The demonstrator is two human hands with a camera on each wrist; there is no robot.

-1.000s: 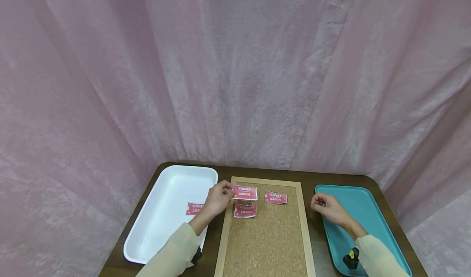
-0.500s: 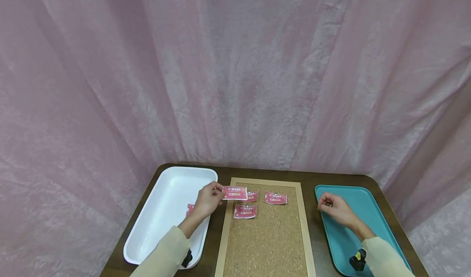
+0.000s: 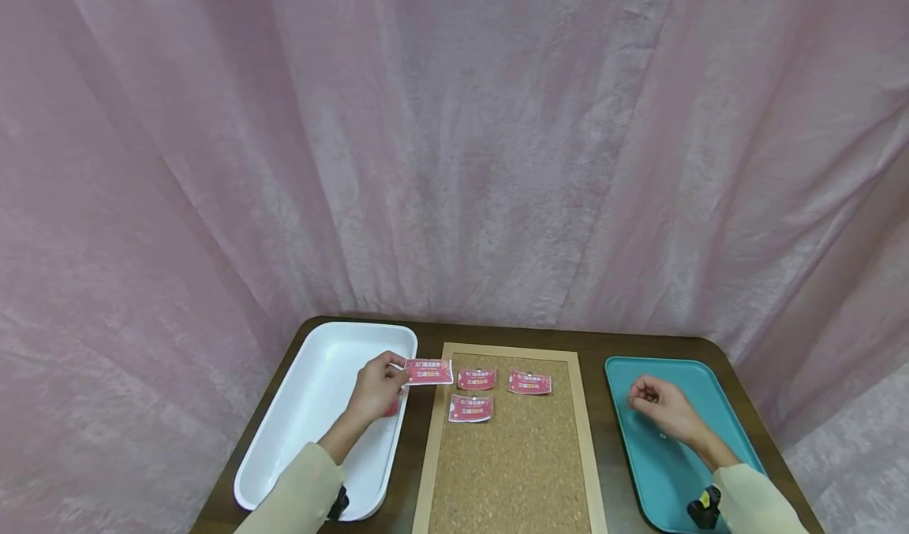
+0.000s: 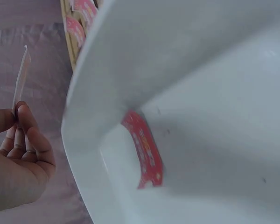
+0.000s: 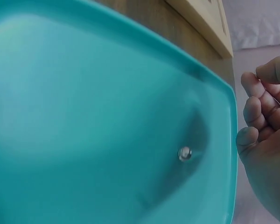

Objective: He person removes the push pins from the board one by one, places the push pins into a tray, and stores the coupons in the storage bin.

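Note:
My left hand (image 3: 374,390) pinches a red-and-white paper coupon (image 3: 429,371) by its left edge, above the white tray's (image 3: 323,408) right rim. In the left wrist view that coupon (image 4: 21,77) is seen nearly edge-on between thumb and fingers. Another coupon (image 4: 144,149) lies in the white tray. Several fingers of my right hand (image 3: 666,410) are curled over the teal tray (image 3: 699,372), thumb tip against the index finger; I cannot tell whether something small is between them. A small clear, round-headed pin (image 5: 185,153) lies in the teal tray.
A wood-framed cork board (image 3: 518,463) lies between the trays. Pinned on its upper part are three coupons: one at upper left (image 3: 476,379), one at upper right (image 3: 529,382), one lower left (image 3: 470,408). A pink curtain (image 3: 454,147) hangs behind the dark table (image 3: 511,334).
My left hand has carried its coupon leftward off the cork board, uncovering the upper-left pinned coupon. My right hand has moved right, further over the teal tray.

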